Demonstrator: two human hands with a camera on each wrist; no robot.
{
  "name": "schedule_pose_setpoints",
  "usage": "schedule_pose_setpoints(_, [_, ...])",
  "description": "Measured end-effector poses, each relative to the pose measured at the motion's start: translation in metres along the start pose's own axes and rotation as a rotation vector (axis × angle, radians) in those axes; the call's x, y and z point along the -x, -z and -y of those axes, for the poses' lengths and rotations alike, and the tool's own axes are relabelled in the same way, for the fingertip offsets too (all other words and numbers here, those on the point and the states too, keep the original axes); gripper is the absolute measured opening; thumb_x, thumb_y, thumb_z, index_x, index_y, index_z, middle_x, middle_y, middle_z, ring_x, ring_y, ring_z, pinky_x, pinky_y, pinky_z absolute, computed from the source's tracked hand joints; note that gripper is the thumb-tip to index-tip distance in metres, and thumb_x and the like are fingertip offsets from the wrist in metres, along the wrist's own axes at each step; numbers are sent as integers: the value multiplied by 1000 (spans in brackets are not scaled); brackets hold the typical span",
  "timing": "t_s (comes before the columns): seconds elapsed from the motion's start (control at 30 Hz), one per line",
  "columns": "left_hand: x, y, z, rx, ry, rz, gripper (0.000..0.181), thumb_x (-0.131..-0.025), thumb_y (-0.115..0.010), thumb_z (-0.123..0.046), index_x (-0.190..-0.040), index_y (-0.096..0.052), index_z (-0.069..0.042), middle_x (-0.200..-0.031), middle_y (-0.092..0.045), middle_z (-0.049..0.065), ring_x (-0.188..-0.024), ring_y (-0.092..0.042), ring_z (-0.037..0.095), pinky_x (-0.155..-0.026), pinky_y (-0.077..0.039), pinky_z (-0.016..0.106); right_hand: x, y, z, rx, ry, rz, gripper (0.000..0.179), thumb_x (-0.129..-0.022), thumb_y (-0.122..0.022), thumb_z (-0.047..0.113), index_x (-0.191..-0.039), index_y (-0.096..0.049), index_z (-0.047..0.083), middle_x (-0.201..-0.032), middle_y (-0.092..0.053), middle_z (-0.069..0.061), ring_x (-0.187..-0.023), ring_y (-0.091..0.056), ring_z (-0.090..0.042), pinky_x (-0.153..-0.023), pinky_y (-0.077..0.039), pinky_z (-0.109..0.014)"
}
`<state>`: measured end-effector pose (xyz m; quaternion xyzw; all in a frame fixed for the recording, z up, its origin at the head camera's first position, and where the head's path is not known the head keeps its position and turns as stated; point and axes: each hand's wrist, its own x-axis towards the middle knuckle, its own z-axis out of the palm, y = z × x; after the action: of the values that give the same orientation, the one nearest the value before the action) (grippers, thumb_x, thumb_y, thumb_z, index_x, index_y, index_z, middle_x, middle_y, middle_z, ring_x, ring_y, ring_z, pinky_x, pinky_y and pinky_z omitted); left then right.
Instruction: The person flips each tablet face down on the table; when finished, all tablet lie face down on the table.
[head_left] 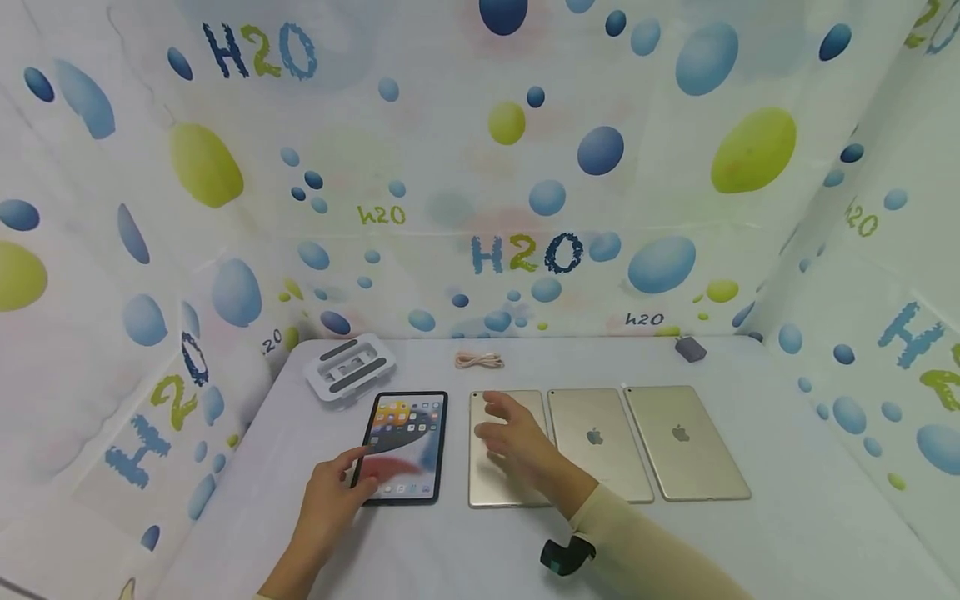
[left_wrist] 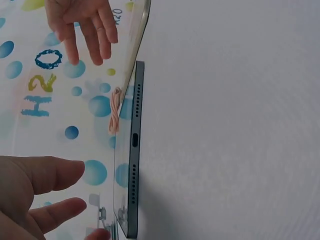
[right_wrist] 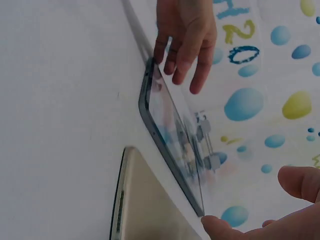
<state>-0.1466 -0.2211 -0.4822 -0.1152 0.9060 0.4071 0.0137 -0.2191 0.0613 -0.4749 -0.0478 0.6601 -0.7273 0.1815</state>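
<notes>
A tablet with a lit home screen (head_left: 405,437) lies face up on the white table, in the left half of the head view. My left hand (head_left: 330,492) is at its lower left edge, thumb and fingers spread apart and overlapping the edge in this view. In the left wrist view the tablet's lower edge (left_wrist: 135,150) shows a charging port between speaker holes. Over the leftmost gold tablet (head_left: 487,479), which lies back up, hovers my right hand (head_left: 517,437), fingers loosely bent and holding nothing. Its palm and forearm hide part of that tablet.
Two more gold tablets, a middle one (head_left: 600,458) and a right one (head_left: 693,458), lie back up in the same row. Behind stand a white and grey plastic case (head_left: 350,368), a coiled pinkish cable (head_left: 480,360) and a dark charger plug (head_left: 691,348). Printed curtains (head_left: 435,275) surround the table.
</notes>
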Motion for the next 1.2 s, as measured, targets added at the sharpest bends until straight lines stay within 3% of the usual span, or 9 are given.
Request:
schedule_pose_setpoints(0.17, [-4,1,3,-6,39,30,61,-89,-70,-18,-145,-52,-1,-138,-51,36,-128,-50,52,-103,-43,66,-6,-28,-3,-125,-39,42,74,-93,-64,8,-157,-29,0,-159,-28,-31,-137,-45,-47,-108,-42,-62])
schedule_pose_setpoints(0.37, [-5,4,6,89,104,93,64,-93,-69,-19,-150,-46,-4,-139,-52,30,-122,-52,41,-102,-48,55,-14,-54,-12,-196,-104,43,72,-94,-63,6,-157,-29,2,-155,-34,-30,-137,-45,-47,-97,-45,-72])
schedule_pose_setpoints(0.57, [-4,7,7,197,137,115,68,-92,-72,-17,-152,-43,-5,-136,-54,25,-116,-53,34,-89,-52,36,-17,-64,-18,-186,-128,-23,74,-93,-63,5,-157,-27,2,-154,-34,-31,-136,-46,-46,-92,-52,-65])
schedule_pose_setpoints(0.7, [-3,6,6,230,158,135,71,-91,-73,-17,-153,-42,-5,-136,-54,25,-117,-52,33,-91,-52,38,-18,-65,-21,-170,-136,-35,75,-92,-63,5,-158,-26,2,-151,-39,-29,-134,-49,-44,-89,-55,-61])
schedule_pose_setpoints(0.87, [1,4,9,228,96,144,78,-83,-81,-16,-151,-44,-4,-133,-58,24,-119,-55,32,-102,-47,50,-18,-68,-23,-169,-137,-27,79,-91,-62,4,-158,-20,-2,-138,-53,-24,-116,-60,-31,-84,-57,-43])
schedule_pose_setpoints(0.93, [2,2,11,211,52,150,83,-79,-85,-15,-150,-46,-3,-136,-57,26,-124,-54,35,-108,-42,56,-18,-70,-24,-171,-127,-16,78,-92,-61,3,-157,-20,-6,-133,-57,-23,-109,-61,-26,-85,-57,-41])
schedule_pose_setpoints(1.1, [3,-1,13,192,-45,176,89,-74,-89,-14,-150,-46,0,-146,-49,30,-138,-43,42,-117,-28,63,-18,-77,-25,-174,-113,11,63,-96,-58,7,-152,-34,-7,-125,-63,-21,-103,-62,-24,-88,-57,-43])
schedule_pose_setpoints(1.2, [4,-3,10,182,-91,189,80,-73,-89,-14,-145,-55,-6,-142,-56,23,-136,-46,38,-116,-31,59,-19,-77,-26,-178,-124,23,53,-99,-57,11,-148,-43,-4,-119,-67,-19,-99,-64,-23,-80,-58,-38])
